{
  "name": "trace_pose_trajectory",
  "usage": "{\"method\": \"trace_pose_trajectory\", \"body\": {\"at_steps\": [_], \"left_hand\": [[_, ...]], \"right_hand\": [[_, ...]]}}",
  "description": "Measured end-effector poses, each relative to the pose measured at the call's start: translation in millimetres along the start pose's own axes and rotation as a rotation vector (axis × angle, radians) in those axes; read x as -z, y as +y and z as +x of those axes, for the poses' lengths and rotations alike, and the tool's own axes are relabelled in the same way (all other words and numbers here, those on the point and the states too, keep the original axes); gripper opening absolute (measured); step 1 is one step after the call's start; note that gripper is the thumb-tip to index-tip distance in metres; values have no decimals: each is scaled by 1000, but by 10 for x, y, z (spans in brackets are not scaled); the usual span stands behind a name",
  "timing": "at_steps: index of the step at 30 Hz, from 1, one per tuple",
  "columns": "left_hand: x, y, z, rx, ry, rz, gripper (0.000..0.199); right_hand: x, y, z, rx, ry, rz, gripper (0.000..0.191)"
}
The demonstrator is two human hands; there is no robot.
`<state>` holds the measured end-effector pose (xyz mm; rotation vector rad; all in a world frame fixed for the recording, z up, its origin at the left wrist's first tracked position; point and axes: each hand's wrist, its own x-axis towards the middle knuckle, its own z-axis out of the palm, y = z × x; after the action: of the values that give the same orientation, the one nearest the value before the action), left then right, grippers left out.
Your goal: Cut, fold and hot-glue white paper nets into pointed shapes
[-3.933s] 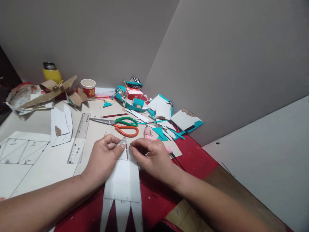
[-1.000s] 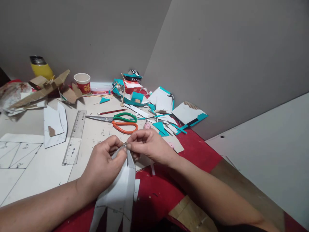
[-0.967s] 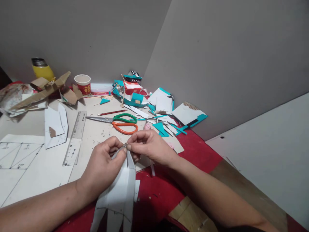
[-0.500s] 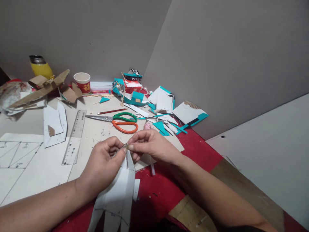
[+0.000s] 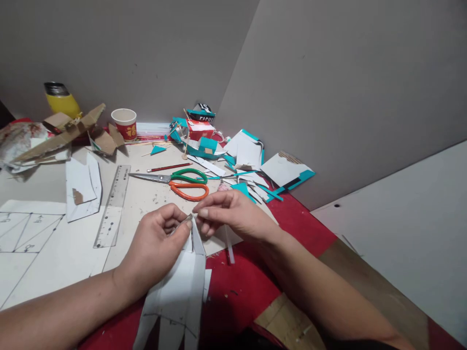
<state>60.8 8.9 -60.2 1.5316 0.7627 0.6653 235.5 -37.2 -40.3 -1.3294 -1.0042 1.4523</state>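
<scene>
My left hand (image 5: 160,243) grips a folded piece of white cardboard (image 5: 178,287) near its pointed upper end, thumb on top. Creases and dark pen lines run across the piece, and its lower end splits into tapering strips. Right at the tip, my right hand (image 5: 229,214) has its thumb and forefinger drawn together. Whether a small bit lies between those fingertips, I cannot make out. Beyond the hands lie scissors (image 5: 171,182) with one green and one orange handle, and a red pencil (image 5: 170,167). To the left is a clear ruler (image 5: 112,206).
Teal and white cardboard scraps (image 5: 251,180) pile up at the right, beside a teal cardboard model (image 5: 199,141). A paper cup (image 5: 124,125), a yellow bottle (image 5: 62,101) and brown cardboard (image 5: 65,133) stand toward the wall. A glue stick (image 5: 230,245) partly shows under my right hand.
My right fingertips have risen slightly and eased from the cardboard's tip. The left hand keeps its grip with almost no movement.
</scene>
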Motion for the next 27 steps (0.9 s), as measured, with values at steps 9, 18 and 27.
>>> {"method": "trace_pose_trajectory", "body": {"at_steps": [9, 18, 27], "left_hand": [[4, -19, 33, 28, -40, -59, 13], [7, 21, 15, 89, -57, -85, 14], [107, 87, 137, 339, -97, -91, 24]], "right_hand": [[-57, 69, -10, 111, 83, -96, 27], [-108, 61, -20, 175, 56, -219, 23], [31, -5, -25, 273, 220, -308, 18]]}}
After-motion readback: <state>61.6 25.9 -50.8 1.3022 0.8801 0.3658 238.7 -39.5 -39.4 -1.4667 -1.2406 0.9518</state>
